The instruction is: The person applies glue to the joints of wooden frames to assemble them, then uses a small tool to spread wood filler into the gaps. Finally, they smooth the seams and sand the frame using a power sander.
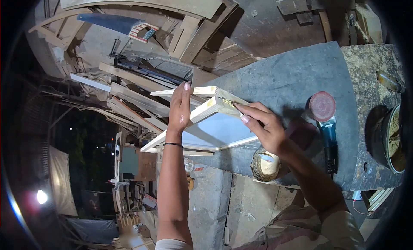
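Note:
A pale wooden frame [201, 113] with a white panel inside stands tilted over the bench. My left hand [180, 107] is closed on its upper side, thumb pointing up and the other fingers mostly hidden. Yellowish paste [228, 103] sits on the frame's near corner. There my right hand [264, 126] pinches a small, thin tool, mostly covered by the fingers, with its end against the corner. Below the right hand, a rough bowl [259, 167] holds cream-coloured paste. To the right lies a teal and black power sander [329, 140] with a round reddish disc.
The grey-covered bench [301, 67] extends under the frame. At its right end stand a bucket [380, 138] and a small bottle-like object [388, 81]. A handsaw [109, 24], curved boards [142, 1] and stacked timber [133, 101] crowd the far and left sides.

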